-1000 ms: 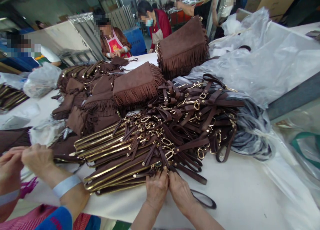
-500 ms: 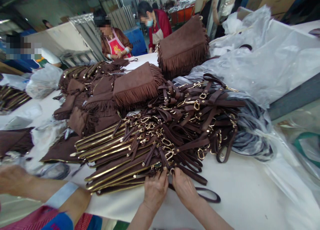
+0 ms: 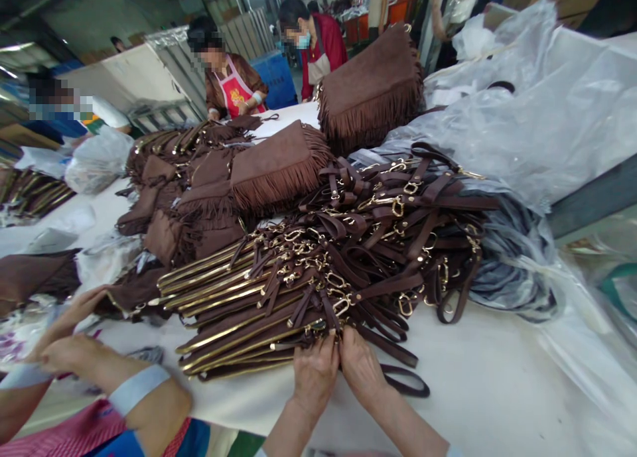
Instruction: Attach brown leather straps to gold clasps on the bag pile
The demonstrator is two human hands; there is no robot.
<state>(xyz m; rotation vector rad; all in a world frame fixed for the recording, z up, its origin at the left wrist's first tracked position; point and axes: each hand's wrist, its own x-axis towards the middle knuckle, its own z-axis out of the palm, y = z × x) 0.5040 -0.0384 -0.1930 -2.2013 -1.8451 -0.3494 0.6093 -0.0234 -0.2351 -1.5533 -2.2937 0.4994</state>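
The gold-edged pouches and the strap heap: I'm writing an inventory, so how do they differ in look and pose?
The gold-edged pouches lie layered and roughly parallel, while the strap heap is a tangle pointing many ways. The gold-edged pouches show long gold-coloured edges; the strap heap shows scattered clips. Both are dark brown with gold-coloured parts.

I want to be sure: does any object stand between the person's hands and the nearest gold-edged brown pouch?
Nothing visible does. The left hand is at the end of the nearest pouch, the right hand close beside it; what they grip is hidden. The brown strap loop lies beyond the right hand, not between.
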